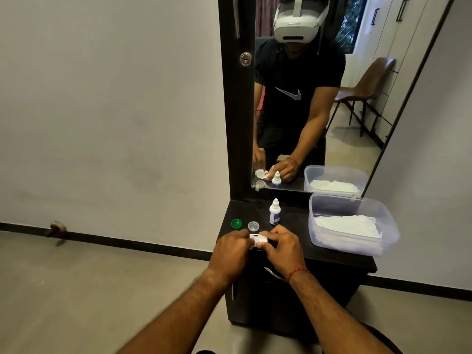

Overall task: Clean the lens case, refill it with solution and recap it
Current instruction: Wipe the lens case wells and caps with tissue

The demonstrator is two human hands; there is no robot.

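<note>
Both hands, left and right, pinch lens case for wiping; 2 caps parked aside, solution bottle near

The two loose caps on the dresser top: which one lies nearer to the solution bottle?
The clear cap is nearer to the solution bottle. The green cap lies farther left, near the edge of the dresser top.
</note>
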